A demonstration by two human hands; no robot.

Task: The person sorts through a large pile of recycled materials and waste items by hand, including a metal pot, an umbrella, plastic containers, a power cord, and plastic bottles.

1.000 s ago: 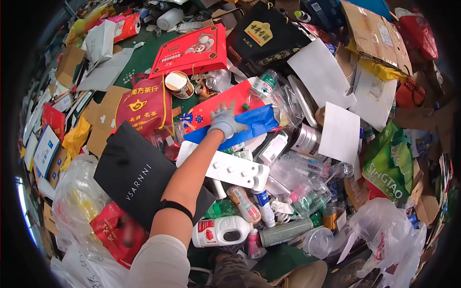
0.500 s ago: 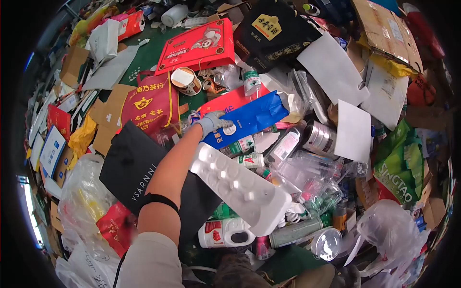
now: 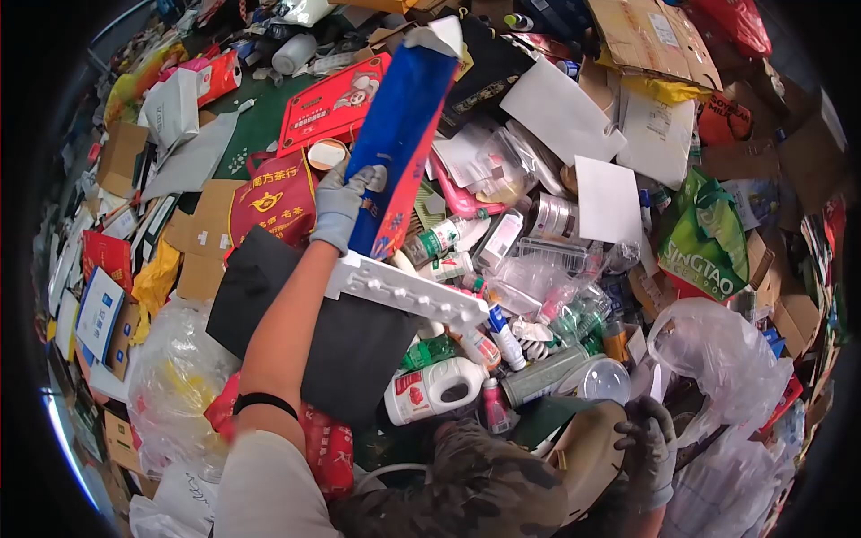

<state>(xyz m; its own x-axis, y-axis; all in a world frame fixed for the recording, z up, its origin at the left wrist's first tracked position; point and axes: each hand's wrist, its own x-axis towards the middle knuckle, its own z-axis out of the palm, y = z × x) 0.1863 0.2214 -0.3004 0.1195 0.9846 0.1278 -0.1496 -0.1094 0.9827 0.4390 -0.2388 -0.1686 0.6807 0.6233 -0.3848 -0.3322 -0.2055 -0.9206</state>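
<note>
My left hand (image 3: 339,208), in a grey-white glove, is closed on the edge of a long blue cardboard box (image 3: 395,143). The box stands tilted upright, and its red printed side faces right. A white foam tray (image 3: 413,291) with moulded cups reaches from beside my left wrist toward the right, seen nearly edge-on. Under my forearm lies a black paper bag (image 3: 354,368). My right hand (image 3: 647,453), in a dark grey glove, is low at the right with fingers apart and bent, holding nothing. Close to it are a clear round lid (image 3: 604,381) and a crumpled translucent plastic bag (image 3: 717,359).
Mixed recyclables surround me. A white jug (image 3: 435,390), green-labelled bottles (image 3: 435,240) and clear plastic containers (image 3: 529,287) lie in the middle. A maroon bag (image 3: 273,202) and red flat box (image 3: 332,103) are farther left; white boards (image 3: 560,112) and a green bag (image 3: 704,233) lie right.
My left hand has lifted the blue box and swung it upright, leftward. A red sheet beneath is no longer seen there. The foam tray has turned edge-on. My right hand has come into view.
</note>
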